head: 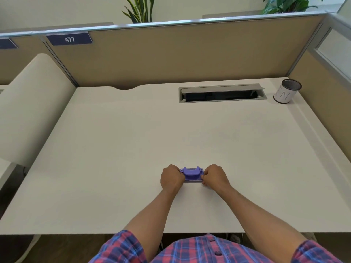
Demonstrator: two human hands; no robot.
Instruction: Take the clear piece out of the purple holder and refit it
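The purple holder (191,174) lies on the white worktop (133,139) straight ahead of me, its long axis running left to right. My left hand (171,177) is closed around its left end and my right hand (215,176) pinches its right end, so both are equally near. It looks like smooth moulded plastic with two raised lugs. I cannot make out the clear piece in it.

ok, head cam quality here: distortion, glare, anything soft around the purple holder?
Head view: wide-angle bowing on the partition rail and desk edges; even, soft light, faint shadows, no glare; the purple holder is small and a bit soft between the left hand and right hand, so the clear piece cannot be made out.
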